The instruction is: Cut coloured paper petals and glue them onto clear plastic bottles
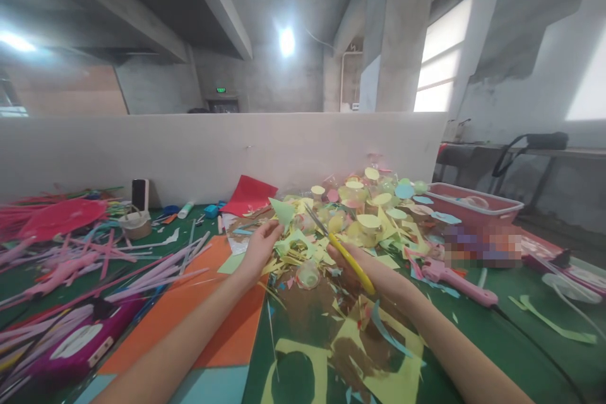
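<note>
My left hand [266,240] pinches a small pale green piece of paper [281,211] between thumb and fingers. Scissors [353,260] with yellow handles are gripped in my right hand [348,259], their metal blades pointing up and left toward the green paper. Blades and paper stand a little apart. Under and beyond both hands lies a heap of yellow and green paper scraps [303,245]. A small clear round plastic piece [308,274] rests in front of the heap. Yellow sheets with round holes [296,372] lie closer to me.
Orange sheets [199,315] lie at left, beside purple pipe cleaners [156,278] and a magenta box [89,341]. At right are a pink glue gun [461,284] with its cord and a red bin [473,202]. A white partition [213,151] stands behind the table.
</note>
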The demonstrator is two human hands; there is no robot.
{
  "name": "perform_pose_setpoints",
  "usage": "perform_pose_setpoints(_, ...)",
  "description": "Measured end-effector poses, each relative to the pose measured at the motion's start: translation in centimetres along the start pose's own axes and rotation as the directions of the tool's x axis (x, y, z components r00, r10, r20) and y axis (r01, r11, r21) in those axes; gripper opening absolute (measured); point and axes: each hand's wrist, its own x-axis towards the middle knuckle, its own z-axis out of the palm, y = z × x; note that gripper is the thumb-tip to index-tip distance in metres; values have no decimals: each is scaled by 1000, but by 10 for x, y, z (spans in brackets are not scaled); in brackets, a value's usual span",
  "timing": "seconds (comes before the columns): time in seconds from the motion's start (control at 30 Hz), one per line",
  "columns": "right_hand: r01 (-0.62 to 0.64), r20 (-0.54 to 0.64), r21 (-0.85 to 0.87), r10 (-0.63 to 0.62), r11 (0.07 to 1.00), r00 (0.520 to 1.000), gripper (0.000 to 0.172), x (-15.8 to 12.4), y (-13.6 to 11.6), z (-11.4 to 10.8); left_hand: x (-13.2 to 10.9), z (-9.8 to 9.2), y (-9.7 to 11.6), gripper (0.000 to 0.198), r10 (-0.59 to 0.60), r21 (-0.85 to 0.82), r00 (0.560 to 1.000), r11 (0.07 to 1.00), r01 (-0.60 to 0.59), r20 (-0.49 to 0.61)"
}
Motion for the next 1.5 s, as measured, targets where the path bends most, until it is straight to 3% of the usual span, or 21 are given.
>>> perform_pose_setpoints(0.17, -52, 45, -122, 58, 991, 997, 46, 1, -5, 4, -7, 11, 7, 42, -26, -112, 999, 993, 24, -19)
perform_pose_setpoints(0.57, 28, 106, -109, -17, 994, 994, 45, 10, 7, 14, -29, 28, 21, 38, -78, -288, 997, 954, 83, 27)
perform_pose_setpoints(1.23, 59, 126, -71, -50, 996, 991, 46, 9, 10, 15, -30, 28, 18, 42, -118, -311, 992, 942, 128, 49)
perform_pose_setpoints(1.5, 33, 88, -75, -26, 997, 996, 47, 22, 29, 24, -26, 23, 17, 43, -114, -282, 991, 951, 129, 70)
